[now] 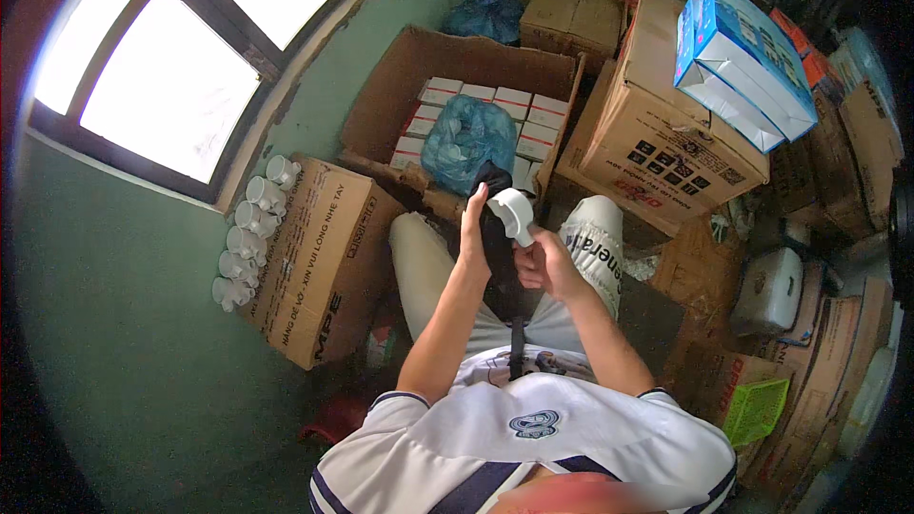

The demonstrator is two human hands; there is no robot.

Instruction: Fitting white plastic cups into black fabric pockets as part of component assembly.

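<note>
Shirt (571, 409) nearest, R hand (548, 265) grips wht pc (512, 211), ctn (466, 53) holds bxs (541, 112) + bag (466, 141).

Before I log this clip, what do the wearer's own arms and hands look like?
The left hand and right hand wear no gloves, and no watch or bracelet shows. The forearms are bare below short white sleeves with dark trim along their edges.

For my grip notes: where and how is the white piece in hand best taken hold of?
The white piece is probably best pinched at its narrow lower end, from the right, where the right hand is: that end points there, while the wider part lies by the black cloth at the left hand.
</note>
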